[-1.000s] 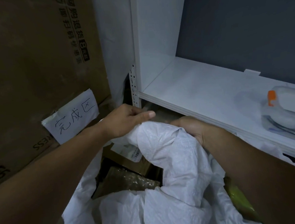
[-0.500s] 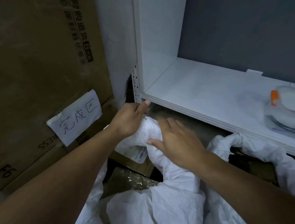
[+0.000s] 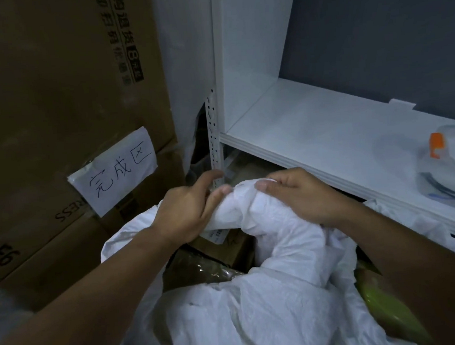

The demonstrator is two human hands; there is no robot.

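Observation:
A large white woven sack stands open below me, its rim bunched up between my hands. My left hand grips the gathered rim from the left, index finger stretched toward the shelf post. My right hand grips the same bunch from the right, thumb on top. Inside the sack's mouth lie a brown cardboard parcel with a white label and a bubble-wrapped packet.
Big cardboard boxes stand at the left, with a handwritten paper sign taped on. A white shelf runs at the right, carrying a clear plastic packet with an orange tag. A green packet lies beside the sack.
My right hand has shifted from lying flat on the sack to gripping the bunched rim beside my left hand. The rim is now gathered tighter between both hands.

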